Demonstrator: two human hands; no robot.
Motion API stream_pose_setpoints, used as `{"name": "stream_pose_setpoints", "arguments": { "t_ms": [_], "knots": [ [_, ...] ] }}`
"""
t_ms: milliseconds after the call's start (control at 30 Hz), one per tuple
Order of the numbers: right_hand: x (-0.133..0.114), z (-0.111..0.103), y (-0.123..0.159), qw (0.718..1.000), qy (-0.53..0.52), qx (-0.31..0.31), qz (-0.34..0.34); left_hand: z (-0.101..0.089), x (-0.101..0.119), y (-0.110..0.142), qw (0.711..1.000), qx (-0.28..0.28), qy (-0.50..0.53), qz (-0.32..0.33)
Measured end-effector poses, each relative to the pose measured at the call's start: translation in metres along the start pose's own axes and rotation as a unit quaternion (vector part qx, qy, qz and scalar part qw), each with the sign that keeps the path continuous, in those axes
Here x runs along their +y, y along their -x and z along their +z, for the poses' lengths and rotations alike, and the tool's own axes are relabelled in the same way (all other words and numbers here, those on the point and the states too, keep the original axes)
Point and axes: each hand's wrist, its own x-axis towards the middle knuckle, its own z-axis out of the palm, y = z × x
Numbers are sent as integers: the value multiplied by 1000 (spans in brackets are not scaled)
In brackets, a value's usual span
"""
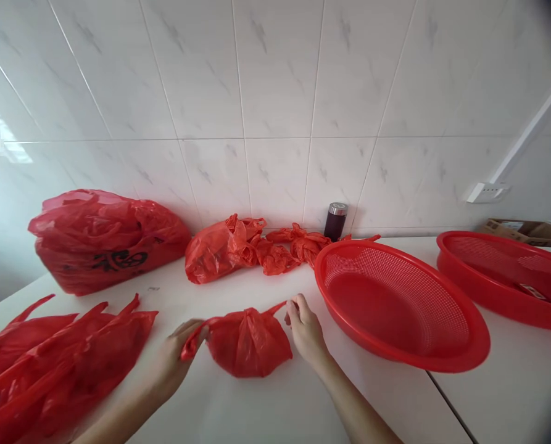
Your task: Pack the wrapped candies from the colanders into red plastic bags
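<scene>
A filled red plastic bag (251,345) rests on the white table in front of me, its contents hidden. My left hand (182,345) grips the bag's left handle, bunched between thumb and fingers. At the other side, my right hand (305,327) pinches the stretched right handle, with its fingers closed. Both handles are drawn out sideways from the bag's middle. Close to my left arm lie several similar red bags (66,370), side by side with their handle ends pointing up and away.
Along the tiled wall stand a large red bag with black lettering (108,246), crumpled red bags (224,250) and a dark bottle (335,222). A red mesh basket (377,302) sits at right, a second basket (497,290) beyond it, near a cardboard box (529,231).
</scene>
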Motion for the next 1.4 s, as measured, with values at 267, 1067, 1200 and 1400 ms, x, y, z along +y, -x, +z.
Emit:
{"name": "stream_pose_setpoints", "arguments": {
  "t_ms": [267, 1067, 1200, 1400],
  "knots": [
    [-17, 47, 4, 974, 214, 18, -73, 58, 24, -53, 994, -7, -102, 45],
    [41, 25, -25, 951, 306, 36, -37, 22, -33, -40, 967, -116, -156, -165],
    [47, 23, -25, 972, 231, 29, -40, -2, -24, -34, 971, -119, -81, -193],
    [52, 23, -22, 989, 91, 46, -107, 8, 26, -54, 997, -5, -66, -49]
  ]
}}
